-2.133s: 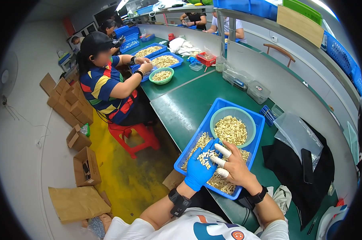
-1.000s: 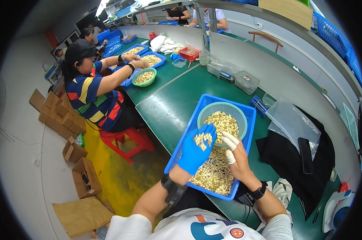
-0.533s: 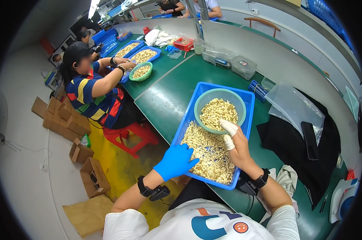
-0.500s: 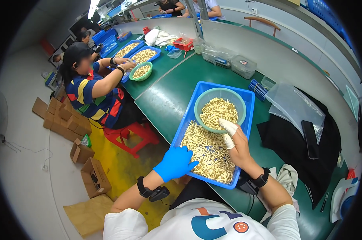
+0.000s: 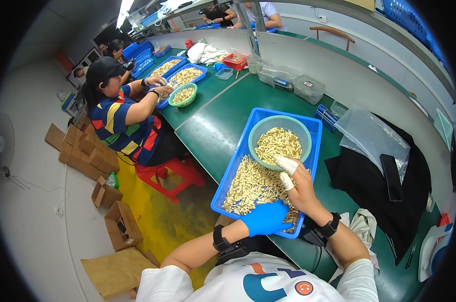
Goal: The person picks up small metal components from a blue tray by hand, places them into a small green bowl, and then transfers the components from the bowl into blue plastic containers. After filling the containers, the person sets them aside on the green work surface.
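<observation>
My left hand [image 5: 267, 218], in a blue glove, lies palm down over small brass-coloured metal pins [image 5: 253, 183] at the near end of a blue tray [image 5: 231, 162]. Its fingers stretch toward the right wall, their tips partly hidden among the pins. At the tray's far end sits a translucent green bowl [image 5: 254, 132] holding a heap of the same pins. My right hand [image 5: 303, 189] grips the bowl's near rim, white covers on its thumb and a finger; the thumb is outside and the finger crosses the rim. Its other fingers are hidden.
To the right lie black cloth [image 5: 364, 176], a clear plastic bag [image 5: 371, 136] and a phone [image 5: 390, 176]. Clear plastic boxes [image 5: 308, 88] stand along the divider. At left, a co-worker [image 5: 122, 113] sits by similar trays and a green bowl [image 5: 182, 95].
My left hand has moved right and nearer, from the tray's left edge onto the pins at its near end. My right hand stays at the bowl. The co-worker's hands have shifted slightly.
</observation>
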Tool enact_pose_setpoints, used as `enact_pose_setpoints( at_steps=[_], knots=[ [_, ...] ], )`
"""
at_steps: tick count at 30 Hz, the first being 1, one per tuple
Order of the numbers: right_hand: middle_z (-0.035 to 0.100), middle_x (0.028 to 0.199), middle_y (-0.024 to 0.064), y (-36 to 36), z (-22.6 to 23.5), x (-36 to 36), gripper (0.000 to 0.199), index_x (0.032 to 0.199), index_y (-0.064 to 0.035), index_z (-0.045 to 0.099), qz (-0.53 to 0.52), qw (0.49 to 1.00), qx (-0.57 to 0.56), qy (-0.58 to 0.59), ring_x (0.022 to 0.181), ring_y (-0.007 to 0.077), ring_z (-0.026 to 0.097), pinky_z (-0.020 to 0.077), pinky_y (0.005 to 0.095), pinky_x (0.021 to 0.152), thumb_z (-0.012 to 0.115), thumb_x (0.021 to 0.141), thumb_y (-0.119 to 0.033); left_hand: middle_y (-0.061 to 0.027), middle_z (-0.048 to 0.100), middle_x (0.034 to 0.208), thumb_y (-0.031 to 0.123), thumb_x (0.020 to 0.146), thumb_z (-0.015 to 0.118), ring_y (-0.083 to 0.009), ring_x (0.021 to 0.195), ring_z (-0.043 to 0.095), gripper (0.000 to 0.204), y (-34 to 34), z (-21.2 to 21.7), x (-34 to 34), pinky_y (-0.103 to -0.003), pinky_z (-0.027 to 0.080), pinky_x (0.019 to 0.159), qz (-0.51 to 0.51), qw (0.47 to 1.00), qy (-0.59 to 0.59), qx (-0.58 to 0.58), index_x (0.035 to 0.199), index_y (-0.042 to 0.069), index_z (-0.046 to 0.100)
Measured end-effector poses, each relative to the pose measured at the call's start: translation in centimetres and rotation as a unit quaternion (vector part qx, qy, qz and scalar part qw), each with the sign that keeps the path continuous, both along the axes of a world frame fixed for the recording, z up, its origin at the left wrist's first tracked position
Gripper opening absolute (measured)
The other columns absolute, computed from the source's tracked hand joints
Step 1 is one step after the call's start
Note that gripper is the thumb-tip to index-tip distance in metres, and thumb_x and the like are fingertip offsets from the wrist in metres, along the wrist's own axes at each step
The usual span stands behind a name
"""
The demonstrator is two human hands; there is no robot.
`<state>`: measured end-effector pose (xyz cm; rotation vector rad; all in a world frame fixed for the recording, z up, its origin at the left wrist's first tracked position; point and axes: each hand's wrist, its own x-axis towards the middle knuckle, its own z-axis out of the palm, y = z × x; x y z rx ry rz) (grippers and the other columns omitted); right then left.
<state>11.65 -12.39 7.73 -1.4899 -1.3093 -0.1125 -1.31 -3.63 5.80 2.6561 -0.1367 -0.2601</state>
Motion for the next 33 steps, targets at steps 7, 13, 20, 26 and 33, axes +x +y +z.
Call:
enact_pose_setpoints(
  at_steps=[7, 13, 20, 26, 33],
  knots=[
    [0.062, 0.120, 0.0155, 0.0, 0.0, 0.2, 0.030, 0.119, 0.0013, 0.058, 0.004, 1.000, -0.004, 0.002, 0.111, 0.0325, 0.057, 0.0436, 0.0390, 0.096, 0.055, 0.090, -0.007, -0.0286, 0.062, 0.095, 0.034, 0.090, 0.059, -0.0418, 0.079, 0.063, 0.039, 0.1, -0.5, 1.2, -0.047, 0.051, 0.068, -0.002, 0.994, 0.091, -0.056, 0.102, -0.002, 0.060],
    [0.062, 0.120, 0.0151, -0.1, 0.2, 0.2, 0.030, 0.119, 0.0011, 0.059, 0.009, 1.000, -0.010, 0.019, 0.111, 0.0317, 0.057, 0.0437, 0.0385, 0.096, 0.055, 0.090, -0.007, -0.0248, 0.064, 0.089, 0.032, 0.092, 0.056, -0.0366, 0.080, 0.064, 0.039, 1.5, -2.7, 1.1, -0.046, 0.051, 0.065, 0.063, 0.970, 0.009, -0.233, 0.106, -0.004, 0.057],
    [0.062, 0.118, 0.0158, -0.2, 0.3, 0.5, 0.030, 0.118, 0.0021, 0.059, 0.003, 0.999, -0.016, 0.032, 0.109, 0.0324, 0.057, 0.0441, 0.0385, 0.094, 0.056, 0.089, -0.004, -0.0127, 0.063, 0.102, 0.029, 0.097, 0.051, -0.0263, 0.085, 0.062, 0.038, 4.5, -1.7, -0.1, -0.039, 0.053, 0.070, 0.342, 0.598, 0.122, -0.714, 0.121, 0.000, 0.055],
    [0.062, 0.117, 0.0163, 0.0, 0.4, 0.4, 0.031, 0.118, 0.0025, 0.059, 0.013, 0.999, -0.019, 0.040, 0.108, 0.0329, 0.057, 0.0445, 0.0389, 0.093, 0.057, 0.087, -0.003, -0.0208, 0.055, 0.125, 0.026, 0.099, 0.046, -0.0329, 0.109, 0.058, 0.041, 4.3, -2.4, -1.1, -0.042, 0.049, 0.092, 0.205, 0.201, 0.061, -0.956, 0.129, -0.001, 0.047],
    [0.063, 0.115, 0.0152, -0.1, -0.1, 0.7, 0.030, 0.116, 0.0012, 0.060, 0.057, 0.997, -0.060, 0.011, 0.107, 0.0326, 0.058, 0.0451, 0.0396, 0.093, 0.060, 0.086, -0.006, -0.0209, 0.047, 0.135, 0.027, 0.101, 0.038, -0.0312, 0.125, 0.046, 0.046, 3.6, -1.0, -0.9, -0.045, 0.040, 0.106, 0.297, 0.212, -0.020, -0.931, 0.137, -0.001, 0.040]
  ],
)
